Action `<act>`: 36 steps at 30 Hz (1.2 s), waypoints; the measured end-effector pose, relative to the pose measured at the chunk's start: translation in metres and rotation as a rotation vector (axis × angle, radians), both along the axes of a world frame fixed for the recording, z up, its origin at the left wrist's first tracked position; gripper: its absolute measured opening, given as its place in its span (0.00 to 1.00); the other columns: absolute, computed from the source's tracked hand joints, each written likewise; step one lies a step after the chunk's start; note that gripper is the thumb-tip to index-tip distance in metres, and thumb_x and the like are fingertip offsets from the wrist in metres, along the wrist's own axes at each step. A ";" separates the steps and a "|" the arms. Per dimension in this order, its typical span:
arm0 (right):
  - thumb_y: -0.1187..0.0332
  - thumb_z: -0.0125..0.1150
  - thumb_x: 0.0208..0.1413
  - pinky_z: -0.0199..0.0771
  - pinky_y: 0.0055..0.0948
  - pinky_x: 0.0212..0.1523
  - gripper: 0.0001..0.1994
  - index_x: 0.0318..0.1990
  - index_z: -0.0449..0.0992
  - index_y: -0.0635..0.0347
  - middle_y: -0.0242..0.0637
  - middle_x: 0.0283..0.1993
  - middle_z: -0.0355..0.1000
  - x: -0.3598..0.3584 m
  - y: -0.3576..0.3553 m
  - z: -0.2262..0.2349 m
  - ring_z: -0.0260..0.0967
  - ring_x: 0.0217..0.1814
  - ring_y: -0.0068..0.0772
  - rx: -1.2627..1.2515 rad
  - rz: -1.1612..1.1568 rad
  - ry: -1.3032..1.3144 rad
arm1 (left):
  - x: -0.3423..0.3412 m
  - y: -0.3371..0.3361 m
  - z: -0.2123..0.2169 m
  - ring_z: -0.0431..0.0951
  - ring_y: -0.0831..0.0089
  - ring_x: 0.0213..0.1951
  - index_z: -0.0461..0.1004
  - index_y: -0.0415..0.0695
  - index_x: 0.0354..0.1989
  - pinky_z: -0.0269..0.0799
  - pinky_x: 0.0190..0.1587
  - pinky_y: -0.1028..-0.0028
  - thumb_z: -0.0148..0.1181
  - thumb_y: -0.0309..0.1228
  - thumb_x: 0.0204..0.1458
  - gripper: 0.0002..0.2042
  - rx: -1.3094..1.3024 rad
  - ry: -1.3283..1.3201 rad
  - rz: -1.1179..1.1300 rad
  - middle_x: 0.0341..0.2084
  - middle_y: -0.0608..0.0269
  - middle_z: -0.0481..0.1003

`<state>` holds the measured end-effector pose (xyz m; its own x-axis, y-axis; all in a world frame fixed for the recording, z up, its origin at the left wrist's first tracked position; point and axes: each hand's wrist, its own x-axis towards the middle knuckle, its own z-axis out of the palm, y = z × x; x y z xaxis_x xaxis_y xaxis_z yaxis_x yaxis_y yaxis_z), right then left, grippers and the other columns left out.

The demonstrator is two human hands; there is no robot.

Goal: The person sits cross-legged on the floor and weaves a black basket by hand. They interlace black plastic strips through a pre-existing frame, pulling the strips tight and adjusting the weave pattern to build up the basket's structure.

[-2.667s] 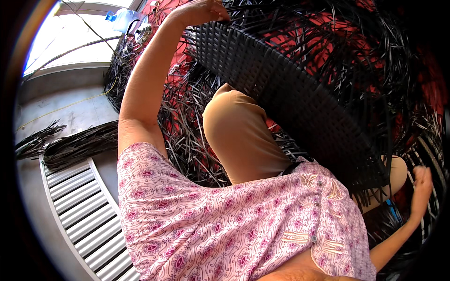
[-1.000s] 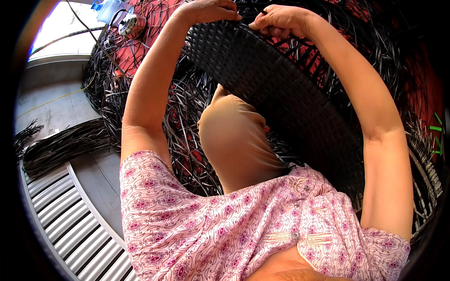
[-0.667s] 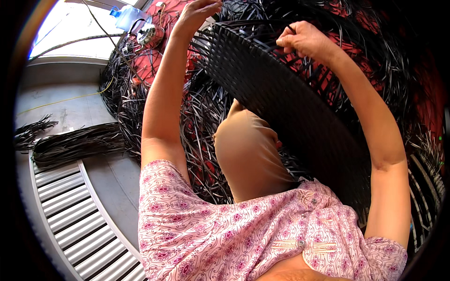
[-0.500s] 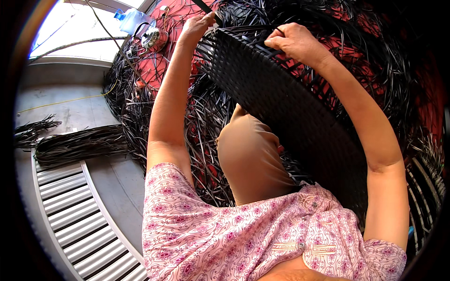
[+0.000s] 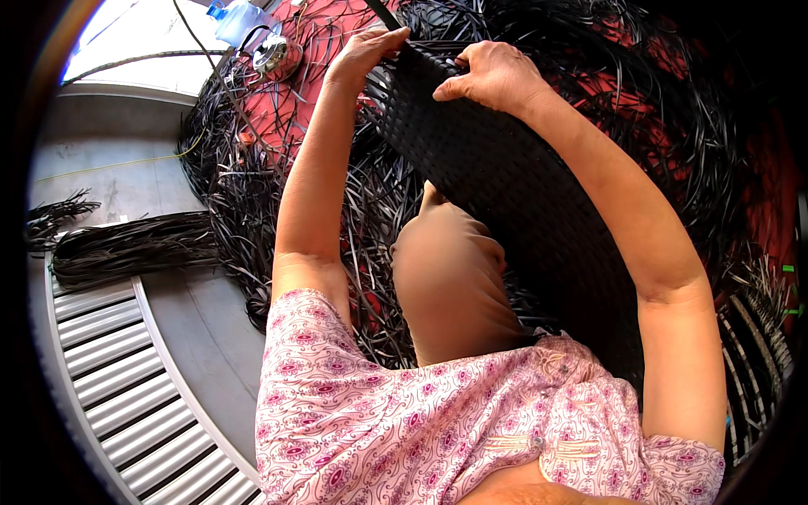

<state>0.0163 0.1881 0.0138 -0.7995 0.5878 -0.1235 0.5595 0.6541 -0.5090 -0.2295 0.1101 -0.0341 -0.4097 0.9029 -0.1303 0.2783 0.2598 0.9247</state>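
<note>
A long black woven panel [image 5: 513,181] of flat plastic strips slants across my lap, from the far left corner down to the near right. At its far left corner my left hand [image 5: 366,57] is closed, fingertips pinching the edge where a dark strip [image 5: 383,13] rises past them. My right hand [image 5: 497,77] grips the panel's far edge a little to the right, the thumb on the near face and the other fingers partly hidden behind. Loose black strips [image 5: 581,63] trail from that edge.
Tangled black strips [image 5: 252,202] cover much of the red floor covering [image 5: 320,29]. A metal kettle [image 5: 273,55] and a clear blue water bottle [image 5: 240,23] stand at the far left. A strip bundle [image 5: 135,244] lies across a slatted metal rack [image 5: 126,370]. My knee [image 5: 446,269] is beside the panel.
My right hand has moved left along the panel's edge, from holding a strip above it to gripping the edge. My left hand has shifted slightly right at the corner.
</note>
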 end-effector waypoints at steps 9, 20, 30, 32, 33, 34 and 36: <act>0.42 0.72 0.39 0.76 0.39 0.50 0.29 0.41 0.83 0.58 0.44 0.42 0.80 -0.024 -0.002 -0.004 0.78 0.47 0.43 0.200 -0.053 -0.009 | 0.012 0.012 -0.027 0.73 0.81 0.28 0.83 0.41 0.33 0.68 0.35 0.76 0.67 0.43 0.52 0.15 0.263 0.091 0.222 0.22 0.69 0.77; 0.62 0.70 0.53 0.48 0.14 0.13 0.13 0.22 0.75 0.52 0.21 0.20 0.67 -0.033 0.042 -0.031 0.54 0.15 0.10 -0.919 -0.264 0.229 | 0.011 0.019 -0.049 0.70 0.84 0.27 0.81 0.41 0.28 0.64 0.34 0.78 0.65 0.38 0.55 0.12 0.346 -0.050 0.290 0.22 0.75 0.74; 0.64 0.67 0.56 0.47 0.14 0.13 0.10 0.25 0.76 0.55 0.23 0.20 0.66 -0.033 0.050 -0.035 0.52 0.16 0.11 -1.089 -0.293 0.215 | 0.040 0.025 -0.056 0.67 0.84 0.25 0.79 0.39 0.26 0.63 0.31 0.78 0.63 0.37 0.55 0.13 0.435 0.041 0.456 0.20 0.74 0.72; 0.63 0.66 0.57 0.46 0.12 0.12 0.10 0.26 0.78 0.57 0.21 0.19 0.65 -0.032 0.031 -0.019 0.51 0.16 0.09 -0.819 -0.199 0.232 | 0.036 0.018 -0.062 0.66 0.84 0.24 0.79 0.39 0.25 0.63 0.30 0.77 0.63 0.36 0.55 0.12 0.502 -0.078 0.467 0.19 0.75 0.71; 0.64 0.68 0.54 0.56 0.16 0.17 0.09 0.27 0.79 0.58 0.24 0.21 0.67 -0.030 0.027 -0.012 0.58 0.19 0.13 -0.783 -0.189 0.225 | 0.036 0.019 -0.063 0.66 0.84 0.24 0.78 0.40 0.24 0.63 0.30 0.77 0.63 0.35 0.55 0.12 0.541 -0.142 0.464 0.19 0.75 0.70; 0.64 0.69 0.53 0.60 0.17 0.20 0.09 0.28 0.79 0.58 0.25 0.22 0.69 -0.031 0.027 -0.022 0.60 0.20 0.14 -0.693 -0.181 0.294 | 0.038 0.020 -0.060 0.65 0.83 0.24 0.78 0.39 0.24 0.62 0.30 0.77 0.63 0.35 0.55 0.12 0.573 -0.144 0.458 0.19 0.75 0.70; 0.64 0.71 0.52 0.67 0.20 0.26 0.09 0.28 0.79 0.58 0.28 0.24 0.72 -0.036 0.018 -0.040 0.65 0.23 0.18 -0.516 -0.153 0.425 | 0.043 0.019 -0.057 0.65 0.83 0.23 0.77 0.39 0.23 0.62 0.30 0.76 0.62 0.33 0.55 0.12 0.635 -0.145 0.454 0.18 0.75 0.69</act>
